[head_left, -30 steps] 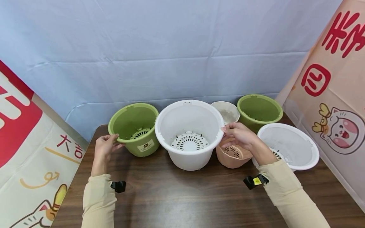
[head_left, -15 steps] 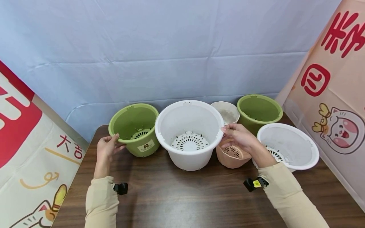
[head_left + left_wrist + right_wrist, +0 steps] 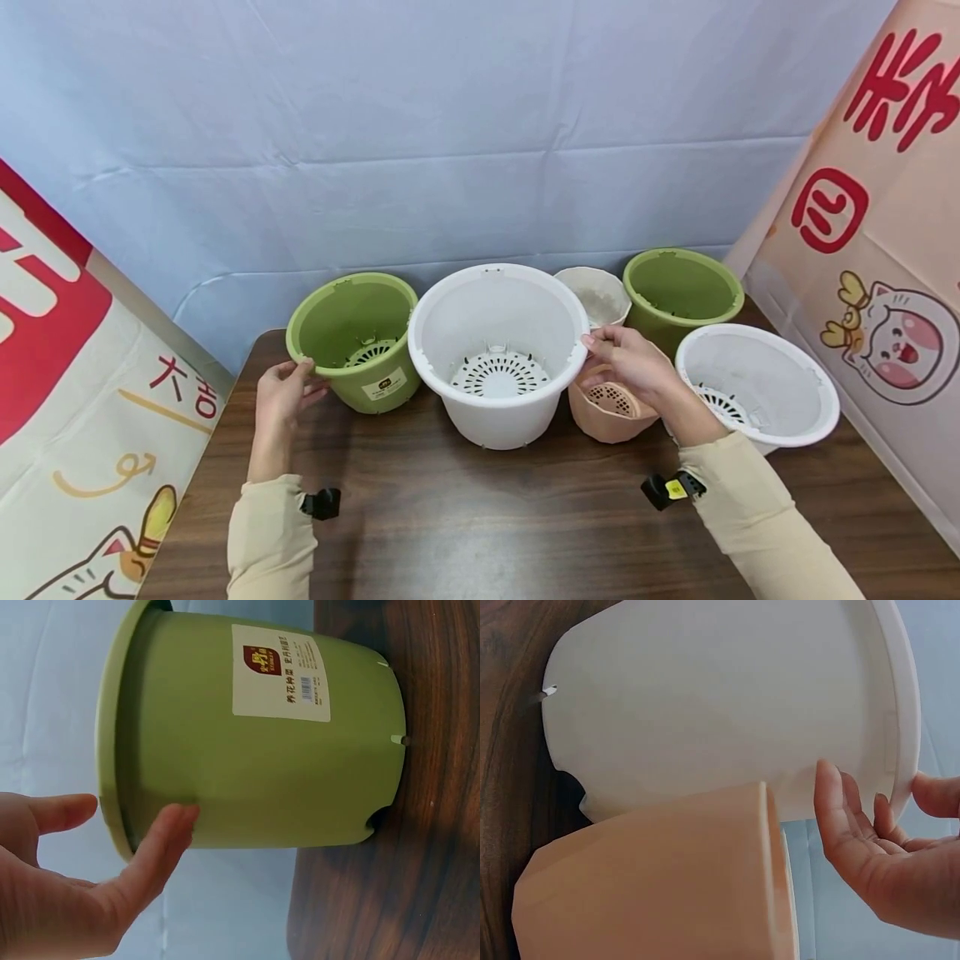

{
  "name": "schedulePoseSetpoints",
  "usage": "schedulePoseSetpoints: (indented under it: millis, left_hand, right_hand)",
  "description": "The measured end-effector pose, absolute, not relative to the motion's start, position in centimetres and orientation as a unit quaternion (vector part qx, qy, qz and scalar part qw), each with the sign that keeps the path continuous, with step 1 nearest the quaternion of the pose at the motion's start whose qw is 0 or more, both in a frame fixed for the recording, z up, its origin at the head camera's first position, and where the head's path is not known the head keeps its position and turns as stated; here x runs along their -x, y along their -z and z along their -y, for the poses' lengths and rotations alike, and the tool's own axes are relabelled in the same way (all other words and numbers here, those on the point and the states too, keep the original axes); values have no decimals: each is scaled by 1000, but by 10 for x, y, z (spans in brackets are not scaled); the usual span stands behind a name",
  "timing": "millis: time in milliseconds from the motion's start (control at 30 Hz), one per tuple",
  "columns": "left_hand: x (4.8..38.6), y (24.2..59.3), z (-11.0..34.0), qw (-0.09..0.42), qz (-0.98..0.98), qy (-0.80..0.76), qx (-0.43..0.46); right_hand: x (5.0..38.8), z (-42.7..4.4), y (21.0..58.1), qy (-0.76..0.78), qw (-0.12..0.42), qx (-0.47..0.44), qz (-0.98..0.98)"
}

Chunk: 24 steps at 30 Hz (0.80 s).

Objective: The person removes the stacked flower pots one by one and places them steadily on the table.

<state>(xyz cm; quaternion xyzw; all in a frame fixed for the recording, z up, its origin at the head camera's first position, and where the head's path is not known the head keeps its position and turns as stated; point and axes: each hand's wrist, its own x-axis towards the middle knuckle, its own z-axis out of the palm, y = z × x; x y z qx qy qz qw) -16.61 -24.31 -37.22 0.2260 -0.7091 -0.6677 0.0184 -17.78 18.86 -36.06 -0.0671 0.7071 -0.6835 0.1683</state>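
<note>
Two plant pots stand side by side on the table. The green pot (image 3: 352,312), with a paper label on its wall, is on the left; the larger white pot (image 3: 498,422), with a slotted base, is in the middle. My left hand (image 3: 281,396) lightly pinches the green pot's left rim. In the left wrist view its thumb meets the rim's edge, and its fingers (image 3: 169,832) lie beneath the lip. My right hand (image 3: 633,364) holds the white pot's right rim the same way, thumb at the edge, fingertips (image 3: 826,784) under the lip.
A faceted peach pot (image 3: 611,427) stands beneath my right hand, close to the white pot. Behind it are an off-white pot (image 3: 600,292) and a second green pot (image 3: 678,283). Another white pot (image 3: 761,371) leans at the right. Fabric hangs behind the wooden table (image 3: 480,525).
My left hand and forearm have shifted slightly right and toward me, with the hand still at the rim. The right hand and the pots have hardly moved.
</note>
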Motion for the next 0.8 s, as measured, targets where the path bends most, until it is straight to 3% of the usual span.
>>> schedulePoseSetpoints:
  millis: [800]
  left_hand:
    - [141,367,218,77,822,521,-216]
  right_hand:
    - [170,-182,367,648,88,40,-756]
